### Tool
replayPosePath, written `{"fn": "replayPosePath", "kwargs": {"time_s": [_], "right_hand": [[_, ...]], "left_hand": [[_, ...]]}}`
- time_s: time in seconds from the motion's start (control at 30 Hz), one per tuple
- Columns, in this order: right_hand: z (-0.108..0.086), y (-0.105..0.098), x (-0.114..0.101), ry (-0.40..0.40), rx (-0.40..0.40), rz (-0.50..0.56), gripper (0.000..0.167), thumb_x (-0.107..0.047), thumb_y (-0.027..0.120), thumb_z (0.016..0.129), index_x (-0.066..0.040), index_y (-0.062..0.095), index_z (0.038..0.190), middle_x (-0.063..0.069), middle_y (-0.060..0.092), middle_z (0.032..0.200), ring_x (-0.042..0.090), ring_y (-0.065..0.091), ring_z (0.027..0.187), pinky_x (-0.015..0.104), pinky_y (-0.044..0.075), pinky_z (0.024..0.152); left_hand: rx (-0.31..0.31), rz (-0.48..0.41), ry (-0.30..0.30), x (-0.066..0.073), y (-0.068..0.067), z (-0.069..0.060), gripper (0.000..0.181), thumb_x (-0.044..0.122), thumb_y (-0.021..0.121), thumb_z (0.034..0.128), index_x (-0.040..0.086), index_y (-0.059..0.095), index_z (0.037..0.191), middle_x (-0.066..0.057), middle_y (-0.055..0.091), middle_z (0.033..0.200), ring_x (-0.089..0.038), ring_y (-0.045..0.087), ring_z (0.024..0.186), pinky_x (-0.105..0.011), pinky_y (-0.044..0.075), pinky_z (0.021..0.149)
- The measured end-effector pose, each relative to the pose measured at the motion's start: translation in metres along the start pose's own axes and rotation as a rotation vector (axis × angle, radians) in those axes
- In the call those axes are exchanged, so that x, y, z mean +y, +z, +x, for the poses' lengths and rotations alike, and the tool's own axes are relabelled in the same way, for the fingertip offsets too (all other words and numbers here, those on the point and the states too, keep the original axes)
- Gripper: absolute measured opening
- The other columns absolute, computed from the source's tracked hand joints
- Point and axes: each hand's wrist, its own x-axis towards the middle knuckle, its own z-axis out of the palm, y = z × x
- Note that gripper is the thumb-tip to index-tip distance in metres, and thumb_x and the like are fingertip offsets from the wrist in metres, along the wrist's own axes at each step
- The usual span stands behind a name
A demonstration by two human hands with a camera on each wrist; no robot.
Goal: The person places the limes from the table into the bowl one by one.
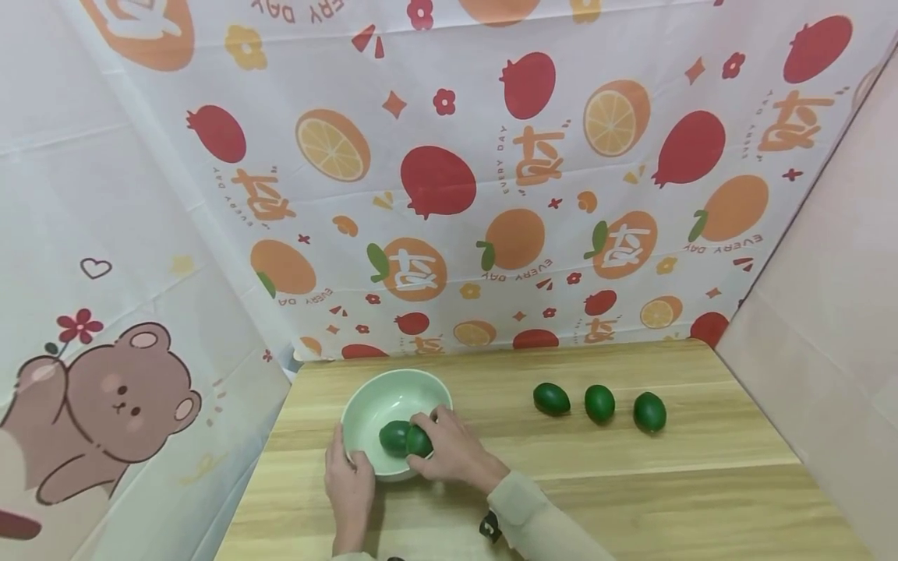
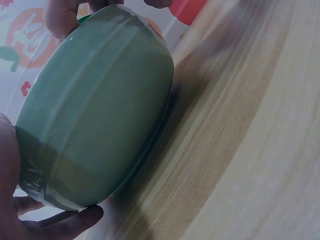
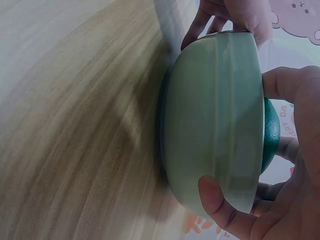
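Observation:
A pale green bowl (image 1: 365,405) stands at the left of the wooden table. My left hand (image 1: 349,483) grips its near left side, fingers round the outer wall, also visible in the left wrist view around the bowl (image 2: 100,110). Over the near right rim, my right hand (image 1: 452,452) holds a dark green lime (image 1: 418,442) between thumb and fingers. Another lime (image 1: 394,439) lies inside the bowl, beside the held one. In the right wrist view the held lime (image 3: 270,135) shows above the rim, while one finger of that hand touches the outer wall.
To the right, three more limes stand in a loose row: a left one (image 1: 551,399), a middle one (image 1: 599,404) and a right one (image 1: 649,412). A fruit-print curtain (image 1: 449,257) hangs behind the table (image 1: 631,491). Pale cloth walls border both sides.

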Motion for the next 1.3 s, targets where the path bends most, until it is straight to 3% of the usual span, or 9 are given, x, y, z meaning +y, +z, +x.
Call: {"fn": "replayPosePath", "kwargs": {"time_s": [0.4,0.63,1.3], "right_hand": [[-0.0025,0.0061,0.0,0.031,-0.021,-0.033,0.06,-0.052,0.061,0.087,-0.028,0.051,0.141,0.003,0.054,0.117,0.008,0.046,0.09,0.016,0.039,0.062],[-0.0029,0.0052,0.0002,0.016,-0.013,-0.063,0.054,-0.049,0.056,0.09,-0.022,0.056,0.137,0.006,0.056,0.121,0.01,0.05,0.095,0.018,0.041,0.064],[-0.0035,0.0058,-0.0022,-0.005,-0.028,-0.079,0.051,-0.051,0.052,0.096,-0.021,0.057,0.137,0.005,0.058,0.129,0.014,0.054,0.108,0.023,0.05,0.074]], "left_hand": [[-0.016,0.013,-0.017,-0.0027,0.004,0.0005,0.062,0.006,0.038,0.097,0.005,0.03,0.159,-0.031,0.042,0.154,-0.052,0.043,0.141,-0.065,0.043,0.114],[-0.006,-0.002,-0.003,0.0017,0.0033,0.0009,0.062,0.004,0.04,0.0965,0.004,0.032,0.158,-0.031,0.044,0.152,-0.052,0.044,0.139,-0.066,0.043,0.114],[0.016,-0.01,0.006,0.0036,-0.0004,-0.0019,0.062,0.002,0.04,0.0958,0.003,0.032,0.157,-0.032,0.045,0.15,-0.054,0.046,0.136,-0.067,0.044,0.112]]}}
